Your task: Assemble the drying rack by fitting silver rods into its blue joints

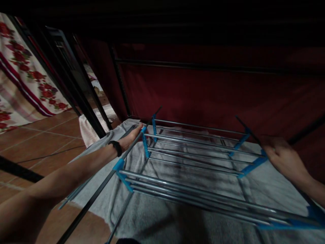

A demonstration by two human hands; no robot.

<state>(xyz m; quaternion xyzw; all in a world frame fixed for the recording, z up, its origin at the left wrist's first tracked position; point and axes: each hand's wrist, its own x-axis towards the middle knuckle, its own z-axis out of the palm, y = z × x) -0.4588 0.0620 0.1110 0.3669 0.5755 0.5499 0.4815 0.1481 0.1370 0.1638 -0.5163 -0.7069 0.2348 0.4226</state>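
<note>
A shoe rack of thin grey metal tubes [177, 140] and blue plastic connectors [145, 144] lies in front of me, its tiers one beyond another. My left hand [129, 138], with a black band on the wrist, is closed around the dark side pole by the middle left connector. Part of its fingers is hidden behind the pole. On the opposite side my right hand [284, 159] grips the other side pole beside a blue connector [252, 166]. That hand is somewhat blurred, and its fingertips are partly hidden.
Beneath the rack a grey cloth [157, 220] covers the tiled floor [66, 127]. Dark red fabric [203, 91] hangs behind, crossed by a dark metal bar [177, 65]. Black posts [83, 108] and a floral cloth [45, 81] stand at left, with a pinkish towel [87, 127] below.
</note>
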